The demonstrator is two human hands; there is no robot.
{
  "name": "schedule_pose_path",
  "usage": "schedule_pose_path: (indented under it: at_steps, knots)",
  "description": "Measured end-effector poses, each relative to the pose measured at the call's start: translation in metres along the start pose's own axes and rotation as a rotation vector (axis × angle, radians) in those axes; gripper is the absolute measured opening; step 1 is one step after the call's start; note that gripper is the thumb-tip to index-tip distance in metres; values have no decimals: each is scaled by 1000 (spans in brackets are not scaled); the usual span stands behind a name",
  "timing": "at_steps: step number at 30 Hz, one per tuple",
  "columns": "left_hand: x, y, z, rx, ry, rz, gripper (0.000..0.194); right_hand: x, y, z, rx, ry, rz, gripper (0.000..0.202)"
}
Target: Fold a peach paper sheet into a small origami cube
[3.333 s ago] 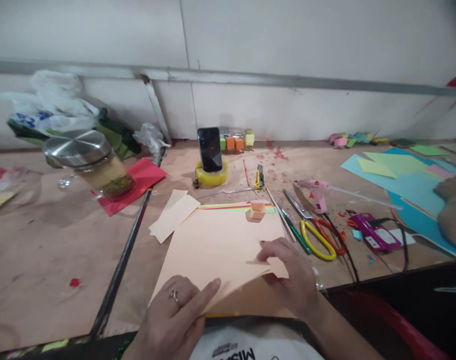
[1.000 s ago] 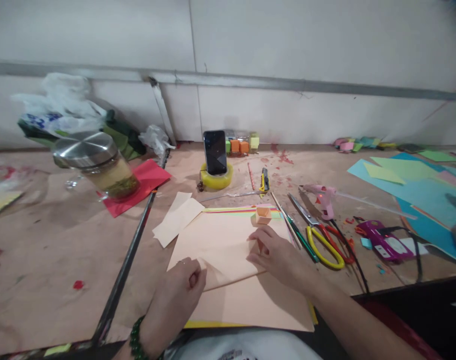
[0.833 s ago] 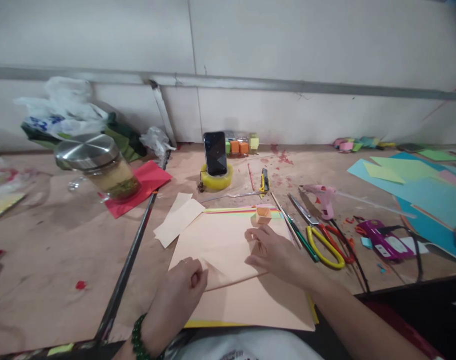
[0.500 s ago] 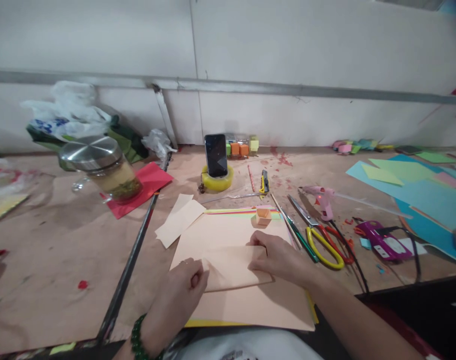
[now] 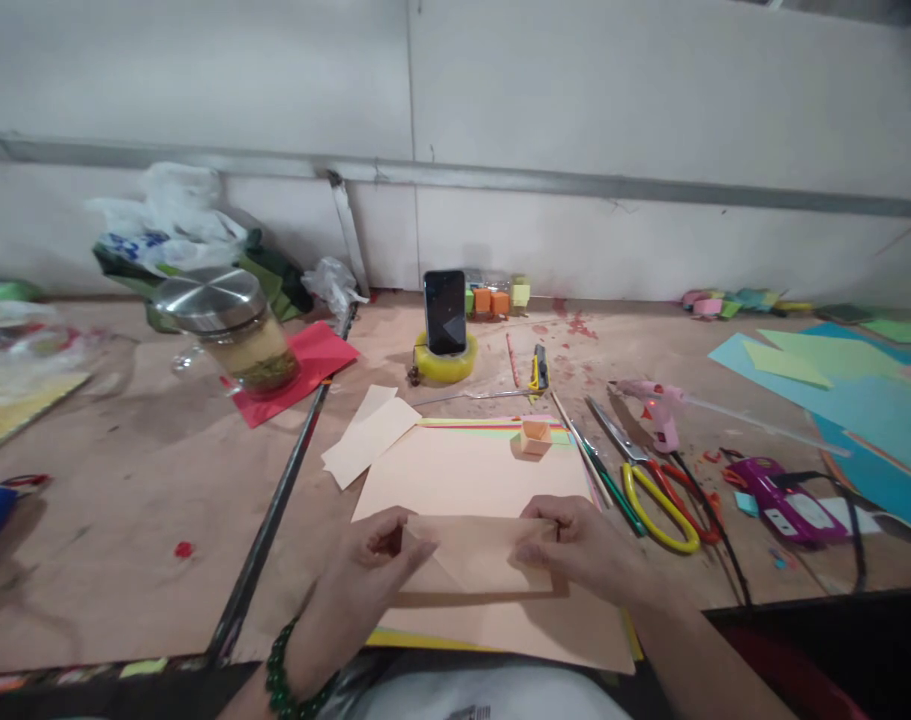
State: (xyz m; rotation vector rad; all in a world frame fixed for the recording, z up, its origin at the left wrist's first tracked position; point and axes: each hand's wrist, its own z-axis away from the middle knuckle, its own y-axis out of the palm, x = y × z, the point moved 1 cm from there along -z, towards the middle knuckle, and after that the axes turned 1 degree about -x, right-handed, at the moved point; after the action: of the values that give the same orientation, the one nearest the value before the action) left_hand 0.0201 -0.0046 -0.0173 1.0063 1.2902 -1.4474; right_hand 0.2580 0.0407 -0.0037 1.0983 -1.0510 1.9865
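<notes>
A folded peach paper piece (image 5: 477, 555) is held level between both hands, just over a stack of peach sheets (image 5: 455, 470). My left hand (image 5: 380, 560) pinches its left end, thumb on top. At its right end my right hand (image 5: 571, 545) grips it between thumb and fingers. On the stack's upper right sits a small open peach paper box (image 5: 535, 437). Two loose peach strips (image 5: 372, 440) overlap beside the stack's upper left corner.
Right of the stack lie scissors (image 5: 657, 505), a green pen (image 5: 612, 490), a pink glue gun (image 5: 654, 405) and a purple device (image 5: 789, 505). Behind stand a phone (image 5: 445, 312) on yellow tape (image 5: 446, 362) and a glass mug (image 5: 252, 355) on red paper (image 5: 327, 350).
Both hands have raised the folded paper slightly and turned it level, with its face tilted to the camera. The camera view has shifted a little to the left.
</notes>
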Motion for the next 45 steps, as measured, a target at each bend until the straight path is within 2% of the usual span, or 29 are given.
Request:
schedule_pose_path:
  at_steps: [2,10,15,20,22,30,39,45]
  knots:
    - [-3,1,0,-6,-6,9,41,-5,0,0,-18,-9,-29,19]
    - [-5,-4,6,35,-13,-36,46,-28,4,-3,-174,-133,-261,45]
    - [2,-9,10,52,-27,-80,41,-31,9,-4,-259,-165,-343,46]
    - [-2,-7,13,-57,-52,-54,43,-32,13,-4,-304,-145,-370,46]
    - [-3,-6,13,-66,-64,-58,44,-32,14,-4,-304,-144,-371,45]
    - [-7,-6,9,35,-89,-22,41,-34,12,-2,-292,-132,-383,43]
    - [-10,-5,12,13,-93,21,37,-26,13,4,-308,-117,-355,39]
    - [-7,-5,11,6,-74,-32,37,-28,15,3,-328,-117,-388,40]
